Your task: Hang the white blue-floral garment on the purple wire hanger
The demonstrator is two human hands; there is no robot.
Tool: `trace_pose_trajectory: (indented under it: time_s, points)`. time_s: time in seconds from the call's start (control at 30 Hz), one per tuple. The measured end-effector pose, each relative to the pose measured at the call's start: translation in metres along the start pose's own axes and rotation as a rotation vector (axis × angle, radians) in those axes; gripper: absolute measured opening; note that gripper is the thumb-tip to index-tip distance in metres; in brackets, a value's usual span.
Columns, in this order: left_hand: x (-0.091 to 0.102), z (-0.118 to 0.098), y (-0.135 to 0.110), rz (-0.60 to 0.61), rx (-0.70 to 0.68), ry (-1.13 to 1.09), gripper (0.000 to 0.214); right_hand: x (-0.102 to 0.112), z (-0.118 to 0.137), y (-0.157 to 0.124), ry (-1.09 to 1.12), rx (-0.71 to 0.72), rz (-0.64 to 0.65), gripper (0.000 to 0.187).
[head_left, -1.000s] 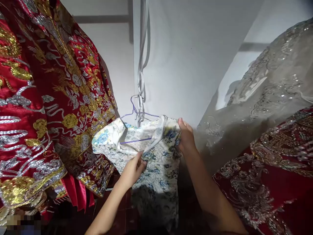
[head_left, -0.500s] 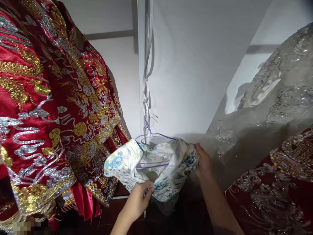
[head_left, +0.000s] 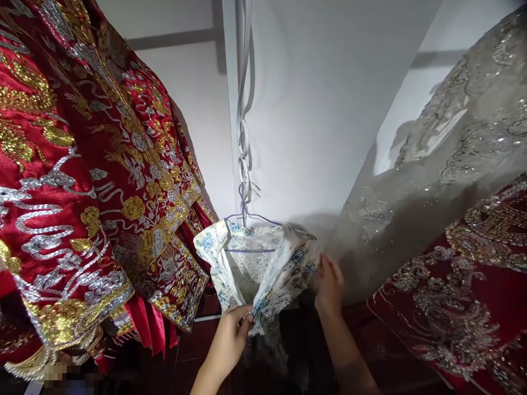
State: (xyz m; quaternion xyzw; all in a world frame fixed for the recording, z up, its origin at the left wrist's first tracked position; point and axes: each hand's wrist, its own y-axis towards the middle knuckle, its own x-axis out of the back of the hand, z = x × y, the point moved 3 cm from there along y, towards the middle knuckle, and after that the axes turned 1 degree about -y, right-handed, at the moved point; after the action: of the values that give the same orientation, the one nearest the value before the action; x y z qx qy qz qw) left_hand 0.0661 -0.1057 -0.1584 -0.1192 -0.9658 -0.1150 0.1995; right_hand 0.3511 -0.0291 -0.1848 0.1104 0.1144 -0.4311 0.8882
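Note:
A white blouse (head_left: 242, 238) with blue and yellow flowers hangs on a thin purple hanger (head_left: 263, 218), its neckline open to a deep V. The hanger's hook is caught at the lower end of a white strip of rings (head_left: 244, 140) on the wall. My left hand (head_left: 233, 334) is closed at the bottom of the V, pinching the front edges together between thumb and fingers. At the blouse's right sleeve, my right hand (head_left: 329, 282) holds the sheer-looking cuff edge with its fingertips; this hand is slightly blurred.
On the left hangs a red jacket (head_left: 135, 186) with heavy gold and silver embroidery, close beside the blouse. A pale beaded gown (head_left: 486, 126) and a dark red beaded garment (head_left: 448, 307) are on the right. Behind stands a white wall (head_left: 313, 109); the floor below is dark.
My left hand has drawn the front edges together and slightly downward, narrowing the neckline. My right hand has moved lower and a little left along the sleeve. The view has shifted slightly.

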Motion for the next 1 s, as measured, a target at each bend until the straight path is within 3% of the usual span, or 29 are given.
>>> trace_pose_trajectory:
  time_s: [0.07,0.1,0.13,0.27,0.33,0.5,0.67,0.83,1.0]
  points:
    - [-0.001,0.007,0.0,-0.013,0.008,-0.037,0.032,0.025,-0.02,-0.028,-0.075,-0.02,-0.066,0.036]
    - [-0.002,0.011,0.001,-0.02,0.016,-0.057,0.031,0.034,-0.028,-0.043,-0.135,-0.034,-0.031,0.035]
    - [-0.004,0.014,0.002,-0.03,0.028,-0.076,0.03,0.037,-0.035,-0.058,-0.189,-0.073,0.087,0.034]
    - [-0.015,0.021,0.003,-0.125,0.091,-0.156,0.029,0.022,-0.049,-0.116,-0.287,-0.242,0.881,0.031]
    - [-0.021,0.019,0.002,-0.157,0.095,-0.215,0.026,0.01,-0.047,-0.131,-0.307,-0.229,1.056,0.026]
    - [-0.029,0.007,-0.001,-0.169,0.095,-0.289,0.017,-0.014,-0.038,-0.138,-0.367,-0.091,1.113,0.019]
    - [-0.021,0.002,0.003,-0.192,0.1,-0.353,0.012,-0.021,-0.021,-0.129,-0.443,0.082,1.109,0.02]
    - [-0.015,-0.002,0.008,-0.174,0.116,-0.392,0.012,-0.021,-0.018,-0.117,-0.448,0.065,1.169,0.022]
    - [-0.031,0.004,0.015,-0.165,0.234,-0.748,0.021,-0.021,-0.04,-0.123,-0.375,-0.018,1.133,0.027]
